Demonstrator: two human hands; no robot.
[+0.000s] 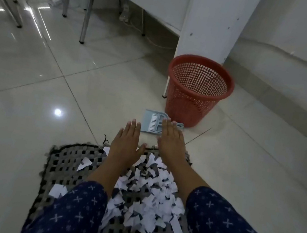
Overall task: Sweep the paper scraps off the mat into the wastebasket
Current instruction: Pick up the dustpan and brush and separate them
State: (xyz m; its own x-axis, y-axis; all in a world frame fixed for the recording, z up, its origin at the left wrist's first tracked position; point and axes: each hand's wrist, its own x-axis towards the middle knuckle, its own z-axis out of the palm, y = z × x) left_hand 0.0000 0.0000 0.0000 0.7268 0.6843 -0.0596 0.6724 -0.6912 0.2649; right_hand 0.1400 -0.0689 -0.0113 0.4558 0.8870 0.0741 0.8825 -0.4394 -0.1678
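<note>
Glossy tiles carry a woven mat heaped with torn scraps; flat left hand and right hand, fingers together, apparently hover above a plastic dustpan beside the mesh wastebasket.

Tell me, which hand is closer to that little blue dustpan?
The right hand: its fingertips overlap the dustpan in this view, while the left hand stays beside it, over the mat's far edge.

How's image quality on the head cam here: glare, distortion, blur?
Head view: dim overall, with a bright ceiling-light glare spot on the glossy floor tiles and streaks further left; wide-angle bending curves the wall base at right and the tile seams; the left hand and right hand look slightly soft, the paper scraps, dustpan and wastebasket stay readable.
</note>
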